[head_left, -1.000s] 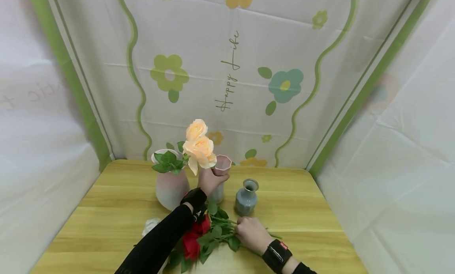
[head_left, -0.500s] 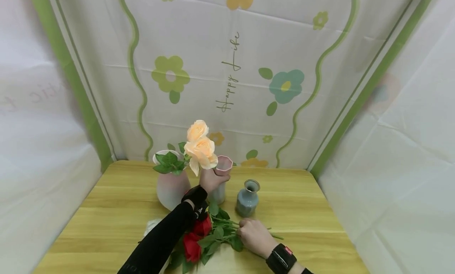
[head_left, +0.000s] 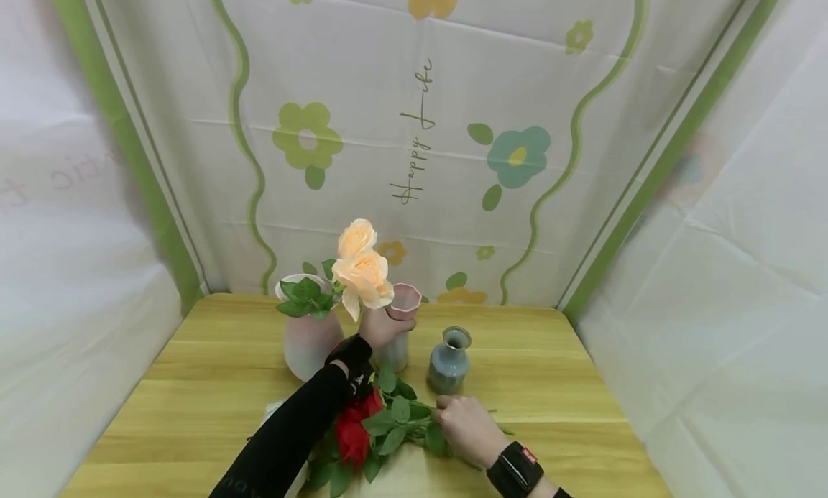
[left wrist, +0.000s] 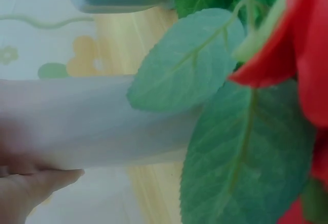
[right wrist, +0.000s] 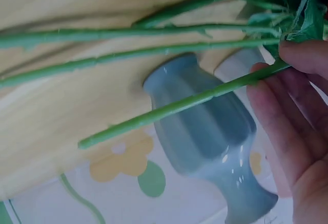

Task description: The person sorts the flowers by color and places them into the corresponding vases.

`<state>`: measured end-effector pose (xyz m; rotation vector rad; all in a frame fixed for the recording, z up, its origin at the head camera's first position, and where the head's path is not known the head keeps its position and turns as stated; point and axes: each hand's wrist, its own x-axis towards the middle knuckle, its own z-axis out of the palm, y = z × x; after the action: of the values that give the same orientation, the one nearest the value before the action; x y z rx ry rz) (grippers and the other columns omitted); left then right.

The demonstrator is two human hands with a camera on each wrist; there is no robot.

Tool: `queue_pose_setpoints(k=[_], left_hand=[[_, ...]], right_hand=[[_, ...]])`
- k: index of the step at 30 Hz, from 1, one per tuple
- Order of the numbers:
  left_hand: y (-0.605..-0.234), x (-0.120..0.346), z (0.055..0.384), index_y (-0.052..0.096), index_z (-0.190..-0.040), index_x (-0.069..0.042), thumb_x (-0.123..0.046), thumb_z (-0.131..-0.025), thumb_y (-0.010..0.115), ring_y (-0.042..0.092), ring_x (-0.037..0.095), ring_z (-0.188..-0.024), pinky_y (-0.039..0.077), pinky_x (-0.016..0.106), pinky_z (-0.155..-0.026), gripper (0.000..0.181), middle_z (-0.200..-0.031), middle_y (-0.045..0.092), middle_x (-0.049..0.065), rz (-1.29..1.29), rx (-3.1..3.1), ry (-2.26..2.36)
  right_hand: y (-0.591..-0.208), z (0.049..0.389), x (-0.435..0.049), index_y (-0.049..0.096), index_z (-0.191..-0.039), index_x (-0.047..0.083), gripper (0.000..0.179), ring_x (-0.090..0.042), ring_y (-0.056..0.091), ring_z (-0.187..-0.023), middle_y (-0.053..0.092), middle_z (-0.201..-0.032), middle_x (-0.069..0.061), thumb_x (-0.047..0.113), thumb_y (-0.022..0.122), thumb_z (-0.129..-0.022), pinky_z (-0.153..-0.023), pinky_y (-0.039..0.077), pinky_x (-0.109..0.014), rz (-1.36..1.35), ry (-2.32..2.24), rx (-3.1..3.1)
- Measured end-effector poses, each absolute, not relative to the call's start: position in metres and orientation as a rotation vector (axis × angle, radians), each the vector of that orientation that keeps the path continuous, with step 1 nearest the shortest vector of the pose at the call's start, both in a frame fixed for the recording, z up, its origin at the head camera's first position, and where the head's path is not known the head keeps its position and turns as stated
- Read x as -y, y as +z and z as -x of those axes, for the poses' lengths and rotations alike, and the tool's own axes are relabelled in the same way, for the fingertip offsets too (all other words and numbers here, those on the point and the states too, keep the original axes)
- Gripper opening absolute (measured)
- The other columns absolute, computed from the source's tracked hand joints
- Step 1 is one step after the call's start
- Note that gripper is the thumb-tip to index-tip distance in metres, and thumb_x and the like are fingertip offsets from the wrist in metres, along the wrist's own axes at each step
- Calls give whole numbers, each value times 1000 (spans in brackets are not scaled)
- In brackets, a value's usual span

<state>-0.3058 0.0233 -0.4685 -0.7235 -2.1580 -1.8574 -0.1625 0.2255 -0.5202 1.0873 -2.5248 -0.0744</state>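
In the head view my left hand (head_left: pixel 382 327) holds a slim pink-and-white vase (head_left: pixel 393 353) upright, thumb across its front below the octagonal rim. The left wrist view shows the vase's pale side (left wrist: pixel 92 116) behind leaves and red petals (left wrist: pixel 318 70). Lower on the table, my right hand (head_left: pixel 471 430) holds the stem of an artificial red rose. Close up, its thumb and fingers pinch one green stem (right wrist: pixel 179 105), and other stems lie just beyond. Red roses (head_left: pixel 352 437) with green leaves lie partly beneath my left forearm, which hides some of them.
A grey-blue vase (head_left: pixel 448 365) stands just beyond my right hand. Left of my left hand, a wide pink-and-white vase (head_left: pixel 313 343) holds peach roses (head_left: pixel 362 275). Something white (head_left: pixel 272 410) shows beside my left sleeve. A printed cloth (head_left: pixel 414 124) hangs behind the wooden table (head_left: pixel 537 354).
The red roses and leaves have shifted and turned a little as my right hand moves their stem slightly. My left hand stays on the slim vase.
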Motion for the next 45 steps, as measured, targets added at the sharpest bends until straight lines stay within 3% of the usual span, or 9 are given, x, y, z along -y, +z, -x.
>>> queue_pose_setpoints(k=[8, 19, 30, 33, 37, 40, 45], left_hand=[[-457, -20, 298, 39, -137, 13, 10, -74, 77, 51, 45, -111, 43, 54, -95, 74, -123, 51, 32, 747, 2116, -1887], [-453, -23, 293, 39, -137, 13, 14, -72, 76, 48, 50, -113, 41, 58, -97, 74, -125, 49, 35, 742, 2071, -1883], [-486, -26, 319, 42, -138, 5, 2, -72, 82, 51, 37, -116, 42, 48, -100, 78, -125, 54, 23, 691, 2145, -1844], [-491, -26, 321, 41, -140, 3, -1, -73, 83, 50, 37, -118, 41, 48, -101, 79, -127, 53, 23, 697, 2149, -1812], [-491, -26, 320, 36, -143, 4, -1, -73, 83, 49, 40, -118, 40, 51, -101, 84, -129, 50, 25, 737, 2111, -1813], [-488, -26, 318, 35, -142, 5, 1, -73, 82, 49, 42, -117, 41, 52, -100, 84, -128, 49, 26, 749, 2100, -1819], [-485, -26, 316, 34, -142, 7, 1, -71, 84, 49, 42, -116, 40, 53, -101, 87, -127, 49, 28, 731, 2110, -1777]], right_hand=[[-509, 161, -232, 67, -66, 14, 27, -4, 46, -54, 54, -70, 5, -12, 69, -66, -43, 38, -15, -1047, 30, 2429], [-487, 155, -239, 75, -83, 10, 24, -8, 59, -69, 59, -81, 3, -10, 80, -70, -59, 48, -15, -967, 309, 2442], [-457, 153, -252, 74, -85, 5, 28, -11, 63, -73, 64, -88, -2, -12, 85, -64, -66, 51, -16, -836, 373, 2307], [-461, 155, -259, 73, -91, 7, 24, -11, 62, -77, 63, -93, 0, -6, 82, -73, -66, 50, -17, -833, 459, 2257], [-513, 179, -284, 71, -108, 17, 18, -10, 62, -87, 63, -104, 5, 10, 72, -91, -72, 50, -19, -850, 533, 2161], [-537, 191, -295, 69, -114, 23, 20, -6, 61, -92, 63, -108, 10, 16, 68, -96, -76, 49, -18, -830, 526, 2153], [-489, 172, -276, 69, -110, 22, 21, -4, 62, -86, 64, -102, 10, 10, 71, -93, -71, 51, -16, -825, 632, 2147]])
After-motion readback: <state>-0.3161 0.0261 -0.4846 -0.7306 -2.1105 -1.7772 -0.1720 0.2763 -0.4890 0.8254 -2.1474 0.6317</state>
